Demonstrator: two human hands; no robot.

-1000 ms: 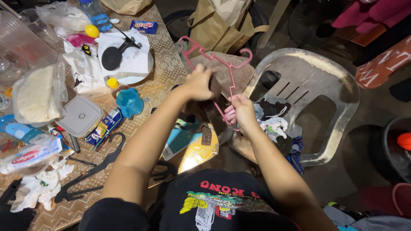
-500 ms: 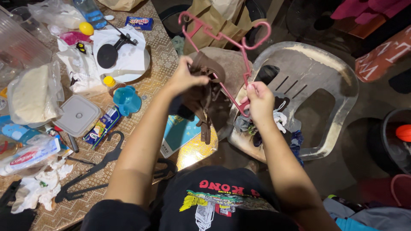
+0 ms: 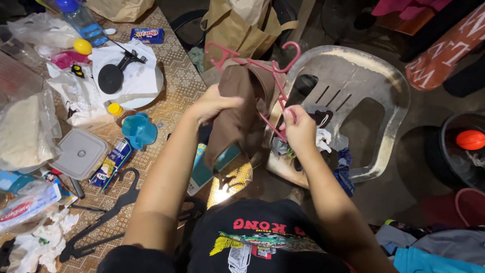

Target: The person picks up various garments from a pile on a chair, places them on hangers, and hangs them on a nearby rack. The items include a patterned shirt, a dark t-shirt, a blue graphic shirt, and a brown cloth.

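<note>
My left hand [image 3: 211, 103] grips a brown garment [image 3: 241, 114] that hangs down over the edge of the patterned table [image 3: 179, 76]. My right hand [image 3: 299, 125] holds the lower bar of a pink plastic hanger [image 3: 273, 71]. The top of the garment is draped over one arm of the hanger, whose hook points up to the right. Both hands are held over the gap between the table and a white plastic chair [image 3: 374, 96].
The table holds a blue cup [image 3: 139, 130], a grey lidded box [image 3: 81, 153], black hangers [image 3: 106, 210], plastic bags, a water bottle [image 3: 81, 19] and tissues. Small clothes [image 3: 323, 141] lie on the chair seat. A brown paper bag [image 3: 237, 25] stands behind. A dark tub with an orange ball [image 3: 471, 140] is at right.
The hanger came down from its raised position. The brown garment, bunched in my left hand before, is now spread over the hanger's arm.
</note>
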